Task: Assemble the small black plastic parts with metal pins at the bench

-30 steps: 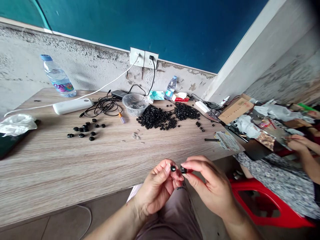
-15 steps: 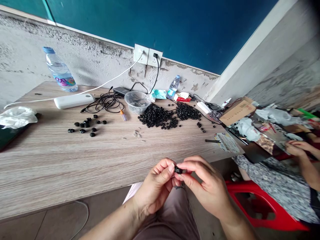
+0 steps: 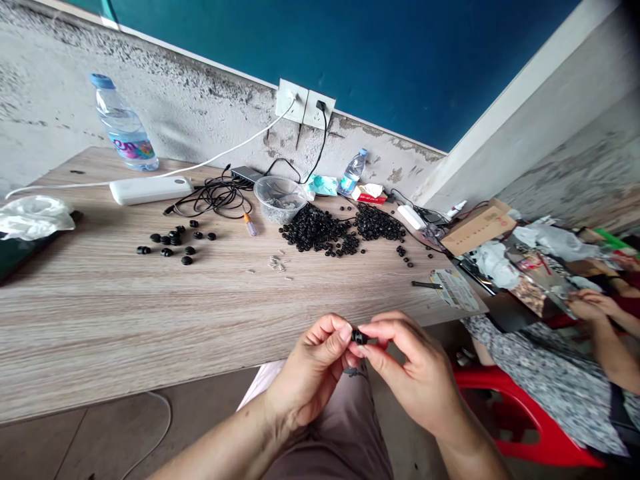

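Note:
Between my two hands, just past the table's front edge, is a small round black plastic piece (image 3: 359, 337). My left hand (image 3: 315, 367) pinches it from the left with thumb and forefinger, the other fingers curled under. From the right, my right hand (image 3: 413, 373) grips the same piece between thumb and fingertips. Farther back on the table lie two heaps of small black parts (image 3: 315, 230). Several larger black pieces (image 3: 175, 233) are scattered at the left. Small silvery pins or screws (image 3: 277, 263) lie in the middle, in front of a clear plastic bowl (image 3: 280, 200) with more metal bits.
A screwdriver (image 3: 250, 225) lies by coiled black cables (image 3: 215, 197). Water bottles (image 3: 127, 130) and a red tissue box (image 3: 369, 194) stand along the wall. A card (image 3: 455, 290) lies at the right edge. Beyond, another person's hands (image 3: 593, 305) work over a cluttered table, near a red stool (image 3: 525, 413).
The view has shifted slightly. Both hands keep hold of the black piece, which appears turned a little between the fingertips.

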A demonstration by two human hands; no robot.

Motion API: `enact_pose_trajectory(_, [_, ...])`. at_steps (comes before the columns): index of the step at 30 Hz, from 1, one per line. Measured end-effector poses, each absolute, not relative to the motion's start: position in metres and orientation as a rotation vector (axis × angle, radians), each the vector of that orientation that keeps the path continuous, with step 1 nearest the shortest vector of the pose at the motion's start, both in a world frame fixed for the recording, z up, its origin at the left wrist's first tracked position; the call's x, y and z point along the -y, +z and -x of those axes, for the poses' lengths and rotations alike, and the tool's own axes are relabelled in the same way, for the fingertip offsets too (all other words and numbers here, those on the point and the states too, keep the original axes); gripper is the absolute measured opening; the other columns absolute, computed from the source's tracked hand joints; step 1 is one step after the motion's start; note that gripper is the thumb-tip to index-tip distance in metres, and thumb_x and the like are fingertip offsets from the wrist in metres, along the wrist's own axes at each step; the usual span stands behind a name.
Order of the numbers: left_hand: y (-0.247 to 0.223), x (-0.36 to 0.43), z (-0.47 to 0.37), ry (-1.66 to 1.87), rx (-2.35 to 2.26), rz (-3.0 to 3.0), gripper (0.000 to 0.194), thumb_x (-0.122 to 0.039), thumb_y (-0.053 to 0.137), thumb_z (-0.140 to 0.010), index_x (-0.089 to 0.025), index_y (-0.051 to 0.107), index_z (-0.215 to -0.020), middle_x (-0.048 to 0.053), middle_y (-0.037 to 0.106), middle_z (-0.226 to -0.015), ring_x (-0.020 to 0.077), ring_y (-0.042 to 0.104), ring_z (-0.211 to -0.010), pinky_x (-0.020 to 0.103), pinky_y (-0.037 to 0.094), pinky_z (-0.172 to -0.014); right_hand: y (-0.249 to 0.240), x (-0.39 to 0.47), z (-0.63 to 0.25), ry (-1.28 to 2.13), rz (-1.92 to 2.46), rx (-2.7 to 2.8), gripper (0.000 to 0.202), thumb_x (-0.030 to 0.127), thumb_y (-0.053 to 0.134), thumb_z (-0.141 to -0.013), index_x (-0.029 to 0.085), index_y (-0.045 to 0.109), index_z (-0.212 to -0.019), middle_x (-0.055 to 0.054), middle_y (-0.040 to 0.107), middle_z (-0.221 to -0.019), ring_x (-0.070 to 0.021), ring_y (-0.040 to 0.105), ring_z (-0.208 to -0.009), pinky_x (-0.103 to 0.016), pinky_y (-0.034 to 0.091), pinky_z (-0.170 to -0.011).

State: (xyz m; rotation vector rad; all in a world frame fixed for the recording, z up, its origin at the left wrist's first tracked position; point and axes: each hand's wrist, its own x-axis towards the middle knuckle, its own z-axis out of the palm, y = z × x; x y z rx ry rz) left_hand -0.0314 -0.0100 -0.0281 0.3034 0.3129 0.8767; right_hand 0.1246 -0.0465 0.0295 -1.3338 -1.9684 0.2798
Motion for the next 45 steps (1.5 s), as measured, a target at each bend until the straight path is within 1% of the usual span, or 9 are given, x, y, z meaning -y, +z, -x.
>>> enact_pose_trajectory(3, [-0.03,0.009,0.032,0.868,-0.321,-0.31,0.018,-0.025,0.083,-0.081,-0.014,0.069,-0.079,0.001,0.067,-0.07,0.0081,0.057,-0.065,0.019,0.044,-0.066,0.031,0.047,-0.124,0.282,1.336,1.922,0.012,0.019,0.068,-0.095,0.024,0.065,-0.106,-0.001,0.066,-0.099,-0.0099,0.064,-0.079,-0.02,0.053,-0.077])
enact_pose_trajectory(6, [-0.032,0.009,0.032,0.864,-0.328,-0.316,0.019,-0.026,0.083,-0.081,-0.014,0.068,-0.079,0.002,0.068,-0.071,0.0086,0.057,-0.066,0.019,0.044,-0.067,0.029,0.048,-0.127,0.333,1.34,1.889,0.016,0.018,0.068,-0.094,0.026,0.066,-0.107,-0.001,0.066,-0.103,-0.01,0.063,-0.081,-0.021,0.052,-0.08])
enact_pose_trajectory(12, [-0.024,0.011,0.033,0.877,-0.401,-0.386,0.022,-0.032,0.082,-0.082,-0.015,0.069,-0.079,0.002,0.068,-0.072,0.0097,0.055,-0.068,0.022,0.042,-0.071,0.013,0.051,-0.137,0.677,1.294,1.635,0.021,0.02,0.07,-0.093,0.032,0.069,-0.11,0.0,0.063,-0.104,-0.0119,0.062,-0.092,-0.02,0.054,-0.081])
enact_pose_trajectory(16, [-0.014,0.012,0.033,0.896,-0.443,-0.488,0.025,-0.038,0.081,-0.082,-0.016,0.069,-0.078,0.002,0.067,-0.074,0.0128,0.054,-0.073,0.026,0.041,-0.073,0.007,0.054,-0.139,0.822,1.221,1.45,0.022,0.023,0.073,-0.091,0.034,0.071,-0.11,0.001,0.063,-0.103,-0.0098,0.062,-0.084,-0.018,0.055,-0.076])
enact_pose_trajectory(26, [-0.014,0.014,0.026,0.983,-0.451,-0.551,0.02,-0.036,0.077,-0.087,-0.018,0.069,-0.08,0.001,0.066,-0.077,0.0136,0.052,-0.077,0.028,0.038,-0.075,0.005,0.052,-0.138,0.927,1.228,1.232,0.02,0.027,0.079,-0.085,0.032,0.075,-0.104,0.0,0.065,-0.104,-0.0118,0.064,-0.085,-0.022,0.056,-0.077])
enact_pose_trajectory(34, [-0.011,0.011,0.024,1.023,-0.459,-0.569,0.021,-0.036,0.078,-0.085,-0.017,0.069,-0.079,0.001,0.065,-0.076,0.0144,0.052,-0.076,0.029,0.04,-0.076,0.004,0.045,-0.126,0.956,1.197,1.101,0.019,0.031,0.084,-0.08,0.028,0.074,-0.097,0.0,0.07,-0.086,-0.0139,0.064,-0.078,-0.025,0.055,-0.07])
enact_pose_trajectory(38, [-0.01,0.011,0.023,1.021,-0.455,-0.548,0.024,-0.037,0.08,-0.082,-0.017,0.068,-0.077,0.001,0.065,-0.074,0.0146,0.052,-0.073,0.03,0.04,-0.075,0.003,0.043,-0.123,0.984,1.167,1.065,0.019,0.031,0.084,-0.079,0.025,0.074,-0.095,-0.001,0.071,-0.084,-0.0151,0.065,-0.077,-0.027,0.055,-0.069])
enact_pose_trajectory(42, [-0.009,0.011,0.023,1.001,-0.444,-0.531,0.025,-0.038,0.081,-0.081,-0.017,0.068,-0.077,0.002,0.066,-0.074,0.0144,0.052,-0.071,0.03,0.04,-0.073,-0.002,0.042,-0.125,1.041,1.127,1.045,0.02,0.029,0.083,-0.081,0.026,0.073,-0.098,0.001,0.072,-0.084,-0.0134,0.065,-0.077,-0.025,0.054,-0.071])
enact_pose_trajectory(45, [-0.008,0.012,0.023,0.995,-0.448,-0.53,0.024,-0.037,0.081,-0.081,-0.017,0.068,-0.078,0.002,0.066,-0.074,0.0141,0.052,-0.071,0.029,0.04,-0.073,-0.003,0.044,-0.126,1.041,1.128,1.035,0.021,0.031,0.083,-0.08,0.025,0.073,-0.097,0.001,0.073,-0.085,-0.0139,0.066,-0.077,-0.026,0.054,-0.072])
